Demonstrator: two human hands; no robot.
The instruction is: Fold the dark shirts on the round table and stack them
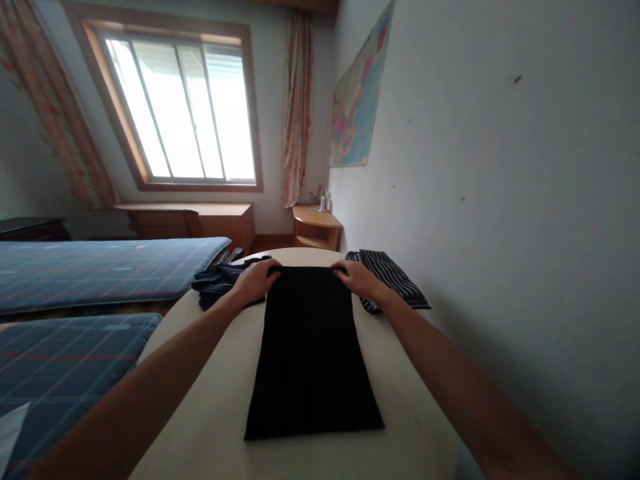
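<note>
A black piece of folded cloth [313, 353] lies flat and lengthwise on the pale round table [210, 400], wider at the near end. My left hand [254, 281] pinches its far left corner, fingers closed on the edge. At the far right corner, my right hand [359, 279] grips the same edge between thumb and fingers. Behind my left hand sits a crumpled dark navy garment [215, 283]. A black cloth with white stripes [395, 275], folded, lies beyond my right hand and partly under the right forearm's line.
Two beds with blue plaid mattresses [100, 270] stand to the left, close to the table. A white wall [500, 267] runs along the right. Further back are a corner shelf [320, 217], a wooden desk [200, 212] and a bright window [185, 113].
</note>
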